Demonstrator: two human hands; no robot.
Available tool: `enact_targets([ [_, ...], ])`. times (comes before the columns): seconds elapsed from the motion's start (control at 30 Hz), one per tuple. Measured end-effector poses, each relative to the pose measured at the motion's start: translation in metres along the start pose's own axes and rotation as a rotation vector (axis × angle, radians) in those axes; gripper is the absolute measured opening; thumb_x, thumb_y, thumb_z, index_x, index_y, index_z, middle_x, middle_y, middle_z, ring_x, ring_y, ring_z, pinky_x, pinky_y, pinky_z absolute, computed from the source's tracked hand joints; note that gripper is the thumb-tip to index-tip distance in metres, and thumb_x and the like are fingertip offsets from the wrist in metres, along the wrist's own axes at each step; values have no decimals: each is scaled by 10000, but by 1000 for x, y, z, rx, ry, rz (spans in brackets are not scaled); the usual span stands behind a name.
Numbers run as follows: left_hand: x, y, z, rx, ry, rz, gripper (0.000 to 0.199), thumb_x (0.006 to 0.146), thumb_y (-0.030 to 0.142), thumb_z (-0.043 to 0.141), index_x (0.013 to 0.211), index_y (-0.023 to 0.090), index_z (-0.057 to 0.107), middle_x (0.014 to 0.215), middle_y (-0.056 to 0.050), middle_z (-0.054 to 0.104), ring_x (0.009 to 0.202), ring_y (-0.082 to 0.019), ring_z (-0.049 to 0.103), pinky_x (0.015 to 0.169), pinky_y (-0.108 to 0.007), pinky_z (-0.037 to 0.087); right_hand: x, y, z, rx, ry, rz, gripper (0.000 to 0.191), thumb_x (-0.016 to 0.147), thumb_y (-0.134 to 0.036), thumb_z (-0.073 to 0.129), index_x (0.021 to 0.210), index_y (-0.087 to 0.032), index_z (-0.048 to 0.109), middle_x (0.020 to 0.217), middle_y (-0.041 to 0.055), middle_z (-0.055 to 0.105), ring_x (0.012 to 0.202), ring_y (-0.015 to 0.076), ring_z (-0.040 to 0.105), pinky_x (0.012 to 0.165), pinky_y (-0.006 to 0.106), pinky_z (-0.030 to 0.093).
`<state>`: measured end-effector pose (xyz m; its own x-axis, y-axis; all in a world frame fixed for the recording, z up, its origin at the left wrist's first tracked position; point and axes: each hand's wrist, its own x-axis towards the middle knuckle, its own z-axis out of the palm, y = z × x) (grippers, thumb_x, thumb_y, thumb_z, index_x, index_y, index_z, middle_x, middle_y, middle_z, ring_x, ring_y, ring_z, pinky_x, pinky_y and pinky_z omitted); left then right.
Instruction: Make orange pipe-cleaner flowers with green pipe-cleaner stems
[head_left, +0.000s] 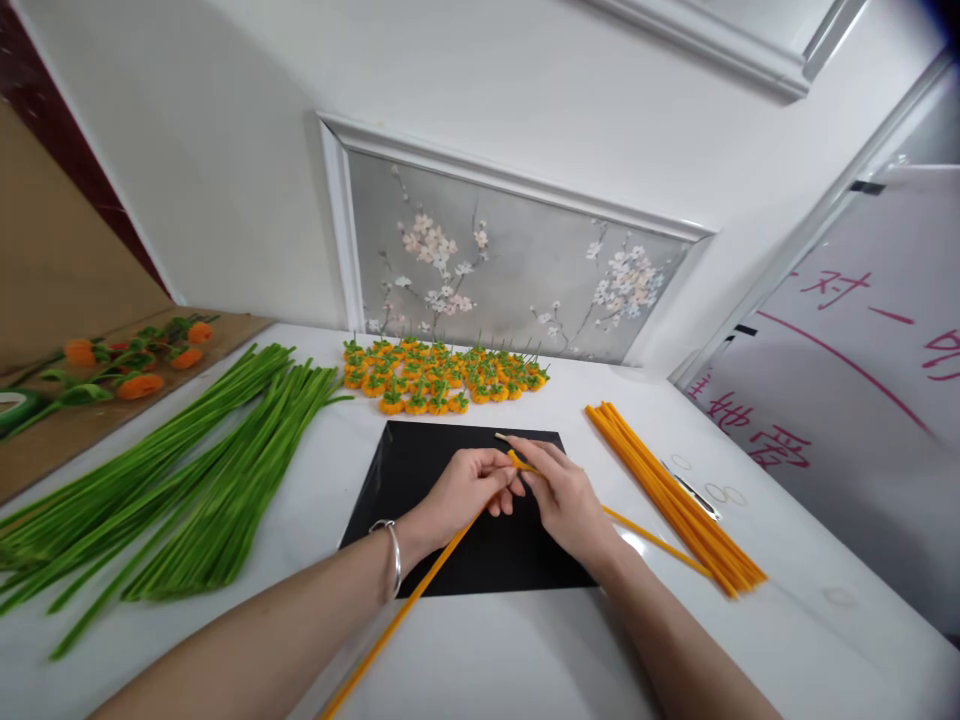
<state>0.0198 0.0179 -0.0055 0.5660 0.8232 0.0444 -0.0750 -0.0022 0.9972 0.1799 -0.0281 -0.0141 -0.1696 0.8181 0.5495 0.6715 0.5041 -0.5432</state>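
Orange pipe cleaner (pixel 409 610), fuzzy, slender, in left hand (pixel 459 495) and right hand (pixel 564 502).

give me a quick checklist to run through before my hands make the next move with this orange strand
1. Orange strand gripped by the left hand: ok, fingers are closed on it.
2. Right hand at the work: ok, its fingers meet the left's over the mat.
3. Black mat beneath both hands: ok.
4. Orange bundle within reach: ok, seemingly; it lies right of the mat.
5. Finished-looking flower heads off the mat: ok, grouped beyond its far edge.
6. Strand by the right wrist joined to the held one: cannot tell, fingers hide the middle.
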Motion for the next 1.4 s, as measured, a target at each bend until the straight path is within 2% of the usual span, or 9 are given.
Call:
enact_targets([
  [0.13,-2,0,-1,81,-4,8,198,779,205,551,596,146,595,435,50,467,382,-56,406,399,-169,263,0,3,-2,-101,-76,-101,485,898,-60,372,1295,-291,526,1249,65,562,1146,184,561,947,336,502],
  [0.43,-1,-1,0,167,-26,-10,219,789,219,515,603,141,601,446,45,464,383,-52,402,394,-167,241,-1,5,0,-298,-68,-47,309,913,-117,421,1162,-214,576,1217,93,594,1033,213,628,857,346,542],
  [0.5,-1,0,1,177,-23,-15,213,788,219,516,618,134,614,459,39,490,376,-49,408,388,-164,247,-1,6,1,-309,-50,-45,264,916,-119,424,1099,-202,595,1174,90,620,999,208,638,832,329,541],
  [0.67,-2,-1,2,175,-2,-28,198,803,249,527,718,117,647,617,-3,618,385,-40,441,373,-160,279,-2,5,0,-263,17,-17,198,921,-138,443,887,-187,631,916,61,681,788,176,657,716,269,523],
  [0.83,0,0,-5,-1,-59,-101,192,812,285,581,843,112,657,688,-23,644,447,-47,495,410,-156,334,-3,3,-3,-274,78,-96,223,913,-101,434,883,-192,635,937,54,691,804,162,650,729,253,507],
  [1.0,1,5,-13,-115,-165,-193,393,854,452,542,691,99,597,645,-26,589,429,-29,444,408,-157,306,-3,0,-7,-330,105,-180,236,897,-61,435,920,-185,635,972,62,696,843,171,649,752,272,517],
  [1.1,1,5,-15,-107,-216,-228,356,800,427,621,665,101,575,600,-1,541,400,-11,376,378,-156,229,-1,-3,-9,-335,71,-215,262,909,-62,411,953,-185,638,992,70,696,863,175,643,783,294,516],
  [1.23,0,7,-15,-59,-248,-248,283,773,390,632,761,110,597,581,30,490,378,-14,326,365,-170,177,0,-5,-11,-348,37,-218,263,913,-67,406,945,-189,637,978,73,692,860,177,637,777,302,509],
  [1.4,0,7,-11,99,-180,-160,139,769,268,587,730,140,548,558,60,442,401,-35,318,393,-185,203,-1,-5,-13,-411,-11,-197,190,930,-121,439,902,-183,617,912,72,680,802,184,615,715,284,479],
])
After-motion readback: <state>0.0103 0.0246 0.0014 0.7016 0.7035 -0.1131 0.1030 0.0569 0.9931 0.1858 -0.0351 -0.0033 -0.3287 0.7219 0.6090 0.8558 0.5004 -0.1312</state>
